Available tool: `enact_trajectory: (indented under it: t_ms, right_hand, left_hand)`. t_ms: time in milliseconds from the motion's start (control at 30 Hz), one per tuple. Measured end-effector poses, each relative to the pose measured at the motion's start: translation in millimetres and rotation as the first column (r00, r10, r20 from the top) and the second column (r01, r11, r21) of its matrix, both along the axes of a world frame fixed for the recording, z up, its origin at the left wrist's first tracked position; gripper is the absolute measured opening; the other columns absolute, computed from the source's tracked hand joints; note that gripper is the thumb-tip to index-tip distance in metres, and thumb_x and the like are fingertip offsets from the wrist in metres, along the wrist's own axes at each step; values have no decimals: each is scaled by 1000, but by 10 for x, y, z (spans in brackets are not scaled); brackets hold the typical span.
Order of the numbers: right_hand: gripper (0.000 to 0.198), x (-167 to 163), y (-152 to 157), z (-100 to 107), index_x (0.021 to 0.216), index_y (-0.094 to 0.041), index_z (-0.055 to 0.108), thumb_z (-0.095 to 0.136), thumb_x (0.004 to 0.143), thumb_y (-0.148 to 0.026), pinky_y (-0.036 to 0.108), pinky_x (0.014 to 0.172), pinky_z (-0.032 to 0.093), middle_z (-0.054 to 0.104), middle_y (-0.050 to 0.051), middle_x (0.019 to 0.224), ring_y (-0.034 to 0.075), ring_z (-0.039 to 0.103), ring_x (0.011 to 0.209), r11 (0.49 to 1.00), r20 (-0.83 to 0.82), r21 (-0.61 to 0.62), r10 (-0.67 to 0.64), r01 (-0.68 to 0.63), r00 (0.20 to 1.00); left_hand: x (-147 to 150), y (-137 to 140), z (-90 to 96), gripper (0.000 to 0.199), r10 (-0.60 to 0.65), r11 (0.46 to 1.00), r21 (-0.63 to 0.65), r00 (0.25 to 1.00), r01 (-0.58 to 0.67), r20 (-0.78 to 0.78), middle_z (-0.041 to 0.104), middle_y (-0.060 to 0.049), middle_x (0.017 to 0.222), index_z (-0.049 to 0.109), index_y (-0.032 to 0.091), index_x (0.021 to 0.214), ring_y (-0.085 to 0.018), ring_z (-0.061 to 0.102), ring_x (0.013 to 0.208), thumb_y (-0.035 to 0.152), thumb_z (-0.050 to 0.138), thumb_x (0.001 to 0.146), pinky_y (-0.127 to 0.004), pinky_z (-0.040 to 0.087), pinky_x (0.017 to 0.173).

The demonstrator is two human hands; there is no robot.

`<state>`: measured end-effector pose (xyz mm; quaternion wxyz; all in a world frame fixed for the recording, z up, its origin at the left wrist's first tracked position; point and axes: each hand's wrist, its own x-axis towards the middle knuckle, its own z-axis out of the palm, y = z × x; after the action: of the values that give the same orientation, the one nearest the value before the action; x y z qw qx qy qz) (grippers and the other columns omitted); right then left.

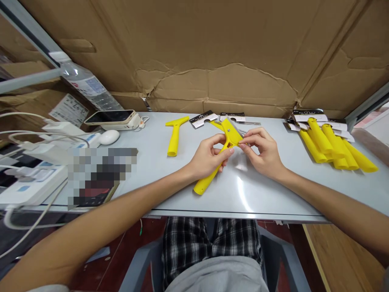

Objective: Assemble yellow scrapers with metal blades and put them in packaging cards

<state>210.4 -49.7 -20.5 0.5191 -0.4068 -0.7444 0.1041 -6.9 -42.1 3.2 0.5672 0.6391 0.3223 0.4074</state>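
A yellow scraper (208, 181) is tilted above the table in front of me, its wide head up and its hollow handle end toward me. My left hand (207, 157) is wrapped round its handle just below the head. With thumb and fingertips, my right hand (263, 152) pinches the right corner of the head, where a thin metal strip runs along the edge. The fingers hide part of that corner. Left of my hands lies a second yellow scraper handle (174, 140). Behind the head are black-and-white cards (202, 119), and another yellow piece partly shows there.
At the right lies a pile of yellow scrapers (334, 148) with cards. On the left are power strips (33, 182) with cables, a white mouse (109, 137), a phone (111, 117) on a white block, and a plastic bottle (88, 83). Cardboard (219, 48) walls the back.
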Motion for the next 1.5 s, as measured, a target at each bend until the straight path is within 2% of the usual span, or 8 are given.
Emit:
enact_trajectory:
  t_ms: [133, 467, 767, 933, 1133, 1333, 1500]
  right_hand:
    - [19, 21, 8, -6, 101, -21, 80, 70, 97, -36, 22, 80, 61, 64, 8, 110, 8, 64, 101, 999, -2, 50, 22, -22, 1000]
    - [20, 30, 13, -58, 101, -20, 80, 70, 97, -37, 19, 71, 62, 62, 8, 111, 7, 65, 98, 997, -61, -56, 41, -44, 997]
    - [9, 74, 26, -9, 99, -18, 77, 71, 93, -20, 18, 74, 63, 65, 7, 106, 7, 67, 98, 981, 115, 187, 23, -45, 993]
    - [8, 87, 19, 36, 97, -17, 76, 71, 91, -18, 19, 74, 61, 67, 6, 106, 6, 66, 93, 966, 204, 241, 45, -95, 978]
    - [7, 83, 22, 33, 96, -16, 76, 69, 93, -18, 16, 71, 56, 70, 3, 94, 3, 66, 83, 978, 195, 194, 40, -78, 980]
    - [8, 87, 24, 39, 92, -15, 72, 70, 94, -22, 16, 67, 52, 70, 0, 81, 2, 62, 70, 991, 194, 106, 60, -82, 979]
    - [14, 92, 23, 47, 90, -14, 73, 71, 93, -28, 16, 67, 54, 71, 2, 81, 3, 63, 71, 996, 142, 4, 83, -84, 986]
  left_hand:
    - [-8, 4, -10, 39, -11, 1000, 6, 1000, 11, -13, 58, -2, 107, 62, 17, 103, -6, 61, 55, 41, 86, 83, -21, 51, 38]
    - [1, -8, -33, 34, -19, 1000, 7, 999, 19, -36, 60, -4, 113, 62, 17, 107, -5, 60, 55, 38, 81, 88, -21, 52, 39]
    - [-4, -23, -21, 38, -22, 1000, 8, 999, 22, -29, 60, -2, 108, 64, 16, 105, -5, 61, 56, 40, 85, 84, -20, 51, 38]
    - [-12, -30, 8, 40, -28, 1000, -5, 998, 28, -54, 61, 1, 91, 61, 17, 103, -7, 60, 56, 43, 85, 85, -17, 48, 39]
    - [-20, -31, 24, 40, -37, 999, -17, 996, 36, -81, 57, 3, 82, 59, 18, 100, -7, 58, 53, 46, 84, 87, -17, 46, 39]
    - [-27, -37, 15, 28, -46, 999, 5, 993, 47, -107, 56, 5, 74, 60, 18, 104, -8, 58, 52, 37, 77, 93, -18, 46, 41]
    - [-26, -37, 26, 24, -46, 999, 2, 992, 46, -116, 59, 3, 80, 60, 17, 105, -7, 59, 54, 33, 74, 94, -18, 47, 42]
